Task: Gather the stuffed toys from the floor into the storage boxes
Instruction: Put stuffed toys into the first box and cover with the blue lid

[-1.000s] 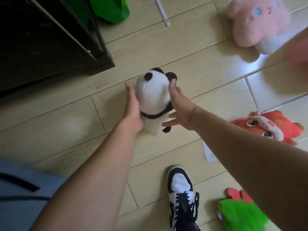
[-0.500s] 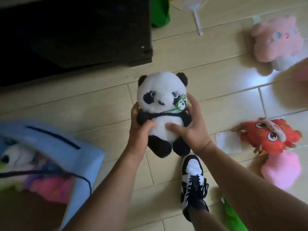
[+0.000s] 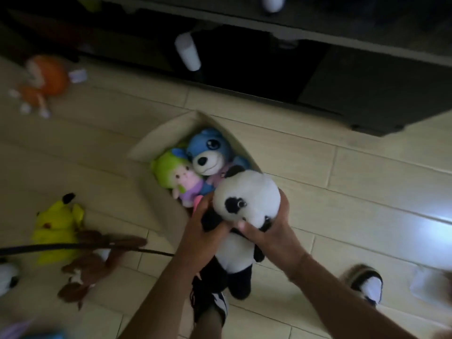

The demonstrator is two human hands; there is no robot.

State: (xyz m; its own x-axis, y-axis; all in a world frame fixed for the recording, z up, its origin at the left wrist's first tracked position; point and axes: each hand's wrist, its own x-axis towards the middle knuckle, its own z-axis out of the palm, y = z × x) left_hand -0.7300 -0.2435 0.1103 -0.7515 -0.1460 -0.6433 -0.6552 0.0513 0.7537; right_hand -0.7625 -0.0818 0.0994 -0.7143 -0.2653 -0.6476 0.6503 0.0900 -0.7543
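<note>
I hold a black-and-white panda plush [image 3: 247, 199] upright in both hands, just over the near end of a beige storage box [image 3: 156, 187]. My left hand [image 3: 204, 231] grips its left side and my right hand [image 3: 271, 231] its right side, under the head. Inside the box lie a blue bear plush [image 3: 208, 152] and a green-hooded doll [image 3: 176, 177]. On the floor to the left are a yellow plush [image 3: 57, 223], a brown plush [image 3: 90, 265] and, farther back, an orange plush [image 3: 41, 81].
A dark cabinet [image 3: 342, 77] runs along the back, with a white cylinder [image 3: 188, 52] in front of it. My shoes [image 3: 210, 307] stand on the pale tile floor; a second shoe [image 3: 367, 285] is at right. A black strap [image 3: 73, 247] crosses the left.
The view has swung left from the open floor to the beige box. Both hands have carried the panda with them, from above my shoe to the box's near end.
</note>
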